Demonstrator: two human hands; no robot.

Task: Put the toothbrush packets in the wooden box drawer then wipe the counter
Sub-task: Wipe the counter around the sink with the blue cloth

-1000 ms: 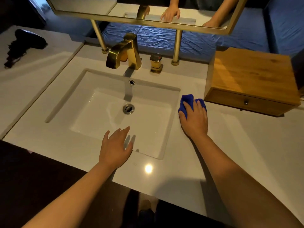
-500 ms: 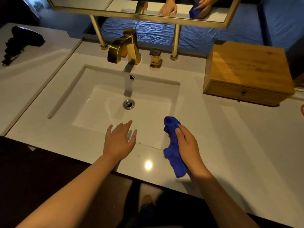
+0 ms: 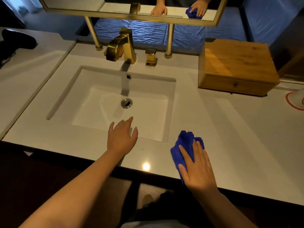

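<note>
Blue cloth [image 3: 184, 142] shifted right, flat under right hand [image 3: 197, 168] (fingers straight)

Dim, warm light is falling from overhead onto the white counter [image 3: 238, 137], and 1 small round glare spot [image 3: 146, 166] is shining near its front edge. The faucet [image 3: 125, 45] is casting a soft grey shadow down into the sink [image 3: 92, 99]. The wooden box [image 3: 236, 61] is glowing amber on top and shadowing the surface beneath it. Cooler blue light is tinting the background. The area below the counter is sinking into near black. Straight edges are bowing toward the corners from wide-angle distortion.
</note>
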